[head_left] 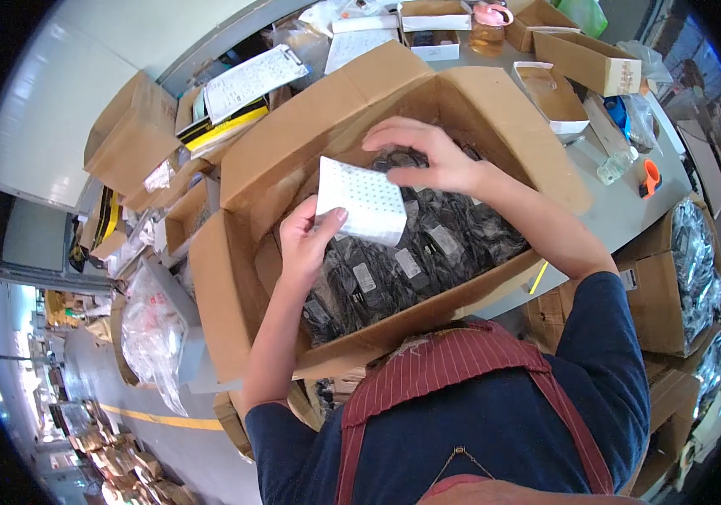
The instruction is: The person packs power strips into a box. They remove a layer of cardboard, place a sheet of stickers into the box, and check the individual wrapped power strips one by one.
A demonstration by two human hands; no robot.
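Dotted white sheet (359, 200) pinched in left hand (302, 242); right hand (439, 162) beside it, loosely curled, digits apart

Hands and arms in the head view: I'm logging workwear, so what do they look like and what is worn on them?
The left hand and right hand are ungloved, and no watch or bracelet shows on either wrist. Both forearms are bare. The short sleeves are plain dark navy, loose-fitting, with no visible markings.

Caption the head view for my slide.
Left hand holds a white dot-patterned sheet above an open brown cardboard box of dark plastic-bagged items; right hand near the sheet.
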